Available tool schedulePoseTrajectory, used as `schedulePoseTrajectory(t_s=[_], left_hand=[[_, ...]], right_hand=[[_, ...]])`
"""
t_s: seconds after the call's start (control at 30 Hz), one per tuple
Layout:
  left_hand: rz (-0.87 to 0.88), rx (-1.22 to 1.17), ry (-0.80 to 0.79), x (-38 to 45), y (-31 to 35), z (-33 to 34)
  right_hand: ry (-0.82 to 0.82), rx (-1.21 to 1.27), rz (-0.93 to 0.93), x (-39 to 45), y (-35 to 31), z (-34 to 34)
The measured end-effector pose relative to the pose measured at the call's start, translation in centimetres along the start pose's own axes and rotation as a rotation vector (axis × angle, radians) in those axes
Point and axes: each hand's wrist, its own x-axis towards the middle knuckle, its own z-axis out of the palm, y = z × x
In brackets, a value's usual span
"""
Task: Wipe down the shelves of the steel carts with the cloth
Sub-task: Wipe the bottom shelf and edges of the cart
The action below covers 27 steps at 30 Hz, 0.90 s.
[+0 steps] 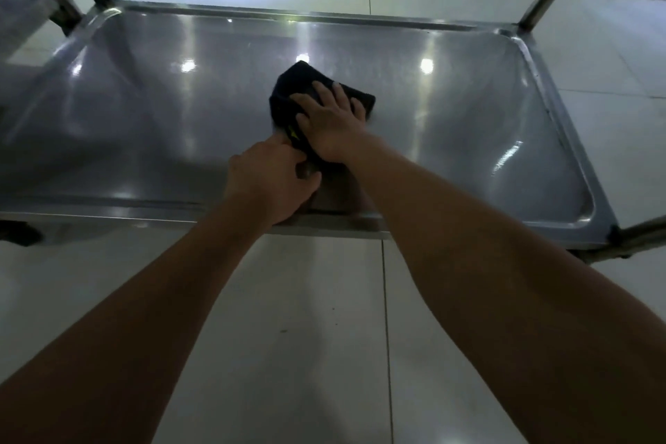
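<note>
On the lower steel shelf (144,112), just past the middle of its near rim, lies a dark folded cloth (288,90). Pressed flat on top with fingers spread: right hand (329,122). Just nearer that rim, pinching the cloth's near edge with curled fingers: left hand (268,180).

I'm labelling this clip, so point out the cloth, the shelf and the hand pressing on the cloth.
cloth (295,83), head view, bare far corner.
shelf (468,126), head view, bare steel right of the cloth.
right hand (328,122), head view, back of the hand.
</note>
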Motion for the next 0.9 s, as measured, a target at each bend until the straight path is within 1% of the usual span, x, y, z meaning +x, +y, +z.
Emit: schedulePoseTrajectory(t_s=[0.13, 0.3, 0.4, 0.5, 0.6, 0.73, 0.8, 0.9], left_hand=[[-0.006, 0.0, -0.003, 0.0, -0.1, -0.1], [-0.051, 0.103, -0.027, 0.2, 2.0, -0.3], [0.016, 0.133, -0.023, 0.6, 5.1, -0.2], [0.099, 0.168, -0.101, 1.0, 8.4, 0.8], [0.105, 0.126, -0.095, 1.5, 10.5, 1.6], [0.08, 0.063, -0.155, 2.0, 12.9, 1.9], [0.071, 0.072, -0.167, 2.1, 13.5, 1.7], [0.076, 0.107, -0.204, 2.2, 13.9, 1.3]], right_hand=[[0.031, 0.022, -0.026, 0.0, 0.7, 0.2], [0.067, 0.056, -0.01, -1.3, 3.7, -0.2], [0.096, 0.061, 0.025, -2.6, 7.4, -1.3], [0.131, 0.061, 0.111, -4.3, 12.5, -2.8], [0.178, 0.061, 0.232, -6.8, 18.0, -4.7], [0.22, 0.042, 0.414, -10.6, 24.0, -7.2], [0.242, 0.029, 0.481, -12.2, 25.6, -8.0], [0.252, 0.027, 0.535, -13.7, 25.9, -8.4]])
